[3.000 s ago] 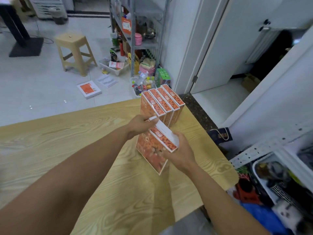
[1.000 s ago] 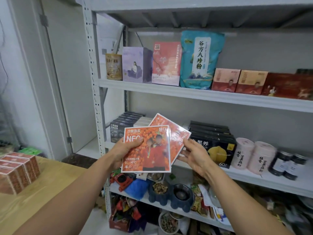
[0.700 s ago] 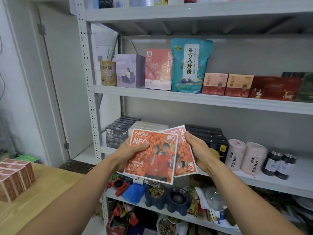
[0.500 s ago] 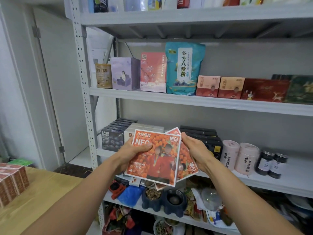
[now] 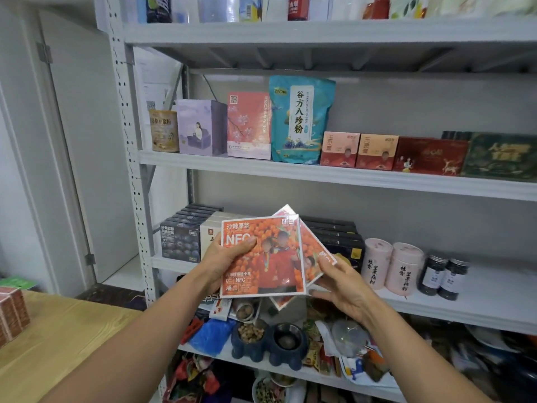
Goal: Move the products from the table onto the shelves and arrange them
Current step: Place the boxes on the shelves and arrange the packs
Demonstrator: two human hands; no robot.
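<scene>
I hold two flat orange boxes in front of the metal shelving. My left hand (image 5: 225,258) grips the front orange box (image 5: 270,263) by its left edge, thumb on its face. The second orange box (image 5: 315,251) sits behind it, turned diagonally. My right hand (image 5: 341,283) holds that rear box at its lower right corner. Both boxes hover before the middle shelf (image 5: 465,298). More orange boxes (image 5: 11,312) stand on the wooden table (image 5: 64,338) at the far left.
The middle shelf carries dark boxes (image 5: 181,239), black boxes (image 5: 343,239), two pink canisters (image 5: 390,270) and two dark jars (image 5: 443,274). The upper shelf (image 5: 348,177) holds boxes and a teal bag (image 5: 300,120). The lower shelf is cluttered with pet bowls (image 5: 268,341).
I turned from the table to the shelves with two orange boxes. In the last second the rear box twisted further and my right hand slid down to its lower corner.
</scene>
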